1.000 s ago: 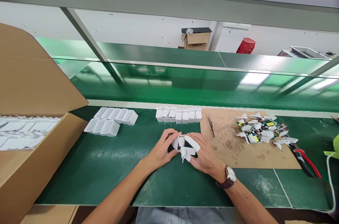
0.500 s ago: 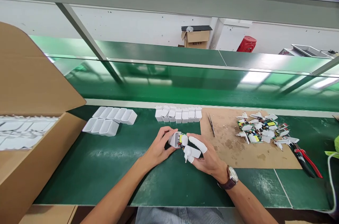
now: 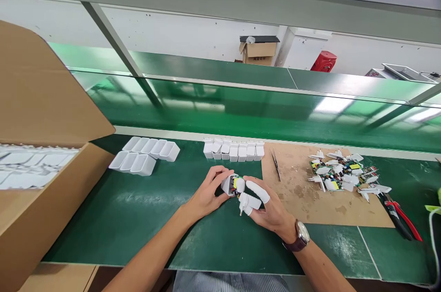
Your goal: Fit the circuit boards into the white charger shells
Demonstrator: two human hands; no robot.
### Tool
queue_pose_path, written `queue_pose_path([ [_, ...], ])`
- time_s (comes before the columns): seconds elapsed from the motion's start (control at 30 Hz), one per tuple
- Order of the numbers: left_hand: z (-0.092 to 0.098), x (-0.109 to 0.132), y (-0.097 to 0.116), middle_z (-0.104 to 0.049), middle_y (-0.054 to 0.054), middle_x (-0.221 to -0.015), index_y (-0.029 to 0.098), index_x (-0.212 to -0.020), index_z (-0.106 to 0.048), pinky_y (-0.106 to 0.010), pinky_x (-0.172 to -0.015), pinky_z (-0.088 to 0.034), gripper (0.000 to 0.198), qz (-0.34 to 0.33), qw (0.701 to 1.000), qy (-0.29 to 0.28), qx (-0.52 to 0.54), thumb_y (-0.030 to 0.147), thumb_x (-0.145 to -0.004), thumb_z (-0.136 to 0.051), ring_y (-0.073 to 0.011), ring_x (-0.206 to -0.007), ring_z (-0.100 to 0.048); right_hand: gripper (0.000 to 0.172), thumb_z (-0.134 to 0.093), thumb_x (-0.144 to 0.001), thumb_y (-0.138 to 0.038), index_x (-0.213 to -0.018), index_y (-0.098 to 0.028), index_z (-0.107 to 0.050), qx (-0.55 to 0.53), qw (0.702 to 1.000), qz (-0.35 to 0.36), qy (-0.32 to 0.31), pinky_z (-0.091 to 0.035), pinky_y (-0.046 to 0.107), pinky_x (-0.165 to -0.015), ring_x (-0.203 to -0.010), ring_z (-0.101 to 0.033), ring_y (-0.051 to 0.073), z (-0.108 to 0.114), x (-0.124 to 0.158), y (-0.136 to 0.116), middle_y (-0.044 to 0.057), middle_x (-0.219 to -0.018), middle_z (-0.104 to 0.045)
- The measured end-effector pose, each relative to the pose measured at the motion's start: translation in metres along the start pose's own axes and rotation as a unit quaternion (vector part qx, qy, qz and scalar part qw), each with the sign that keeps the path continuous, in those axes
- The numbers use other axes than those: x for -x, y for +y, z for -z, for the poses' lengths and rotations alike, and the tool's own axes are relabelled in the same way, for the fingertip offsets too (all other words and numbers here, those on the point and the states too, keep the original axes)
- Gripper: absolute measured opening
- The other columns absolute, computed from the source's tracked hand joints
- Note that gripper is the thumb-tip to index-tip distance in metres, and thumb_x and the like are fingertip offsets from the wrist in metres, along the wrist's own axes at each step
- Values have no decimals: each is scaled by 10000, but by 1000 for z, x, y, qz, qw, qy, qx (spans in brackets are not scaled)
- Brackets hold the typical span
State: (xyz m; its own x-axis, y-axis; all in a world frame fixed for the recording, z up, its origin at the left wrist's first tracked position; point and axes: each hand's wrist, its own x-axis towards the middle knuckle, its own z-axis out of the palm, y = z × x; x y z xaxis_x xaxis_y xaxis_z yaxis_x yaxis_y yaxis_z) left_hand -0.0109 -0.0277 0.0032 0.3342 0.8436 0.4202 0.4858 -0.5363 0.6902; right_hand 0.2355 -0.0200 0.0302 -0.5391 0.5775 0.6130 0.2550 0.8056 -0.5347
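Observation:
My left hand (image 3: 211,193) is closed around a white plastic charger housing (image 3: 227,185), its open end facing right. My right hand (image 3: 267,204), with white covers on some fingers, grips a circuit board (image 3: 238,184) joined to a white plug cap (image 3: 250,203) whose pins point down. The board's left end sits in the mouth of the housing; how deep, I cannot tell. Beyond my hands, a row of white chargers (image 3: 234,150) stands on the bench. Empty white housings (image 3: 142,163) lie in two rows to the left.
A cardboard box (image 3: 79,181) of white parts stands at the left. On a brown sheet (image 3: 292,200) at the right lie tweezers (image 3: 275,164) and a pile of circuit boards with plug caps (image 3: 339,170). Red-handled pliers (image 3: 401,216) lie beside it. A metal frame crosses above the bench.
The camera view has tilted slightly. Both hands keep nearly the same hold, and the board and housing show little visible movement against each other.

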Motion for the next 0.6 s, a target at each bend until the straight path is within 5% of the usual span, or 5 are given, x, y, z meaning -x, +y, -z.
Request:
queue_pose_path([
  [0.6, 1, -2, 5, -521, -122, -1304, 322, -1520, -413, -398, -977, -598, 588, -7, 1000, -6, -16, 299, -981, -649, -267, -1204, -610, 723, -614, -951, -135, -1590, -213, -286, 14, 1000, -2, -10, -611, 491, -1025, -1302, -616, 291, -2, 0, 2, 195, -1390, -606],
])
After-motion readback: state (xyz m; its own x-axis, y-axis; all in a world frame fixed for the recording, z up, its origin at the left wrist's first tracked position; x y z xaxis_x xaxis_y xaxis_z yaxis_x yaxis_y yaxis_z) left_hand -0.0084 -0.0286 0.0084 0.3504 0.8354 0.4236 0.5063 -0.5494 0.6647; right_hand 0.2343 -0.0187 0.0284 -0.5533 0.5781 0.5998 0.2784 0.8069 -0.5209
